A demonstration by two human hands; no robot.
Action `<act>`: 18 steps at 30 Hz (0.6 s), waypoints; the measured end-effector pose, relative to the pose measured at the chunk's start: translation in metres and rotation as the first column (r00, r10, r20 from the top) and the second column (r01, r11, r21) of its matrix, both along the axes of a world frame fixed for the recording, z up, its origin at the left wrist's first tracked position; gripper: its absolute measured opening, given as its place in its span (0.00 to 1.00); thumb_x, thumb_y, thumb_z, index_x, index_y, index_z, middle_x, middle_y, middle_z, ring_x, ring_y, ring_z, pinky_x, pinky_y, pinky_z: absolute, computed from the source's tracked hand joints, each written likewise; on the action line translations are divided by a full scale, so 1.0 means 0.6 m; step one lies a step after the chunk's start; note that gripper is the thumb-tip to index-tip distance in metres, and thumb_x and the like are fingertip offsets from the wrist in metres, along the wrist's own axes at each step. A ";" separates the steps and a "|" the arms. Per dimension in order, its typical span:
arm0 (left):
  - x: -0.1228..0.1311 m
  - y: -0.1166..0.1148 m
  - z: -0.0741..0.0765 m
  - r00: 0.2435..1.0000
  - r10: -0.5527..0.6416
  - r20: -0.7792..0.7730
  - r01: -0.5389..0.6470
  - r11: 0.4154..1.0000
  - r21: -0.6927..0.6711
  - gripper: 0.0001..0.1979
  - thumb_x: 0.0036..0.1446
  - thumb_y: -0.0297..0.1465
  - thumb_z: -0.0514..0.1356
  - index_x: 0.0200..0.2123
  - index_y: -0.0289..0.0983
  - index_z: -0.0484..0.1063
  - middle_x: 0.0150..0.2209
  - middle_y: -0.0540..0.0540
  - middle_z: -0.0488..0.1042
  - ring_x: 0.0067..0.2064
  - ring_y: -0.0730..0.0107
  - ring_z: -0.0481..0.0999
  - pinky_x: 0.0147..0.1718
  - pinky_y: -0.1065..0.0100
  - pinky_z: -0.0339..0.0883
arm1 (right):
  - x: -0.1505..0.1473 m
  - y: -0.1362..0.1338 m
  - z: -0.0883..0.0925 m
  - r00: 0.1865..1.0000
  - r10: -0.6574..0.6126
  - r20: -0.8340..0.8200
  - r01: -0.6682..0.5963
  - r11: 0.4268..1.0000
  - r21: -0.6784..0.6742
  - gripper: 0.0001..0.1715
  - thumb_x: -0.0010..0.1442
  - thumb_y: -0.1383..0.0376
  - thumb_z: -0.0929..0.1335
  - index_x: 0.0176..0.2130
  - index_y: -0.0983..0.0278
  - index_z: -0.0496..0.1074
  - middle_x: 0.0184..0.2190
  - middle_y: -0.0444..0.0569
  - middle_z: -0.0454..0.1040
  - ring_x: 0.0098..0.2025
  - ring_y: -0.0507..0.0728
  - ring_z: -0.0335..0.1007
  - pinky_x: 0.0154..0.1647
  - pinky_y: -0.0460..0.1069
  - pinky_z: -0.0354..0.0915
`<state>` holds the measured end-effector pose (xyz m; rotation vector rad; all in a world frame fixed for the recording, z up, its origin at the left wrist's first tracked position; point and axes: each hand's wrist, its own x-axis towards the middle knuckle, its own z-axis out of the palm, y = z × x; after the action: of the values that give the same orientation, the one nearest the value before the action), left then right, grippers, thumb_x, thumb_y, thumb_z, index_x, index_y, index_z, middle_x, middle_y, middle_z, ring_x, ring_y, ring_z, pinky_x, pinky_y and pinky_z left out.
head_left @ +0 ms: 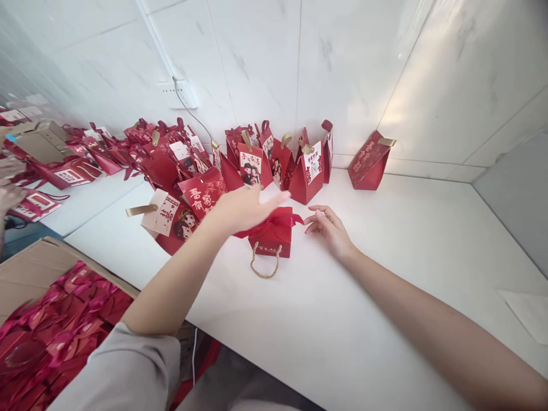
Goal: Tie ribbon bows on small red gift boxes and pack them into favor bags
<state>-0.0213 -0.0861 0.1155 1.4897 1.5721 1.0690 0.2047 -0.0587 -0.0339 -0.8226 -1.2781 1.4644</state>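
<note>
A small red gift bag [278, 246] with a gold rope handle stands on the white table in front of me. A red ribbon [285, 218] is tied across its top. My left hand [250, 208] reaches over the bag's upper left, fingers stretched out and thumb pointing right, and hides part of the ribbon. Just right of the bag is my right hand [329, 231], its fingers loosely bent and apart. The ribbon's right tail ends at those fingertips; whether they touch it I cannot tell.
Behind stand several red gift boxes [306, 185] with tags, and one more box [369, 162] sits farther right by the wall. A carton [25, 262] of red ribboned packages is at lower left. Another person's hand [11, 194] shows at far left. White paper [524, 311] lies at right.
</note>
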 end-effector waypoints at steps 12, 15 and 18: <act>-0.022 0.007 -0.042 0.982 -0.008 0.187 0.039 0.985 -0.166 0.15 0.40 0.29 0.70 0.34 0.34 0.74 0.45 0.37 0.68 0.69 0.31 0.43 0.57 0.55 0.61 | 0.006 -0.006 -0.002 0.999 -0.005 0.049 0.005 1.000 0.007 0.22 0.60 0.49 0.68 0.48 0.57 0.66 0.35 0.45 0.77 0.30 0.52 0.74 0.39 0.51 0.69; -0.069 -0.042 0.050 0.997 0.037 -0.071 -0.054 0.965 -0.256 0.16 0.44 0.32 0.69 0.37 0.31 0.74 0.43 0.39 0.72 0.64 0.37 0.61 0.53 0.58 0.66 | 0.008 -0.009 -0.004 0.998 -0.021 0.058 0.021 1.000 -0.002 0.21 0.59 0.50 0.69 0.48 0.57 0.67 0.35 0.44 0.78 0.30 0.52 0.74 0.37 0.50 0.68; -0.141 -0.115 0.142 0.842 -0.082 -0.533 -0.073 0.962 -0.264 0.26 0.53 0.37 0.63 0.52 0.28 0.69 0.44 0.47 0.73 0.55 0.54 0.74 0.55 0.53 0.62 | 0.011 -0.010 -0.008 0.997 -0.032 0.067 0.032 0.999 -0.001 0.20 0.59 0.51 0.69 0.48 0.56 0.68 0.35 0.44 0.78 0.29 0.53 0.74 0.38 0.51 0.69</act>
<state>-0.1057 -0.1550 0.2010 1.6802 1.9994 0.3987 0.2112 -0.0648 -0.0385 -0.8955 -1.3076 1.4236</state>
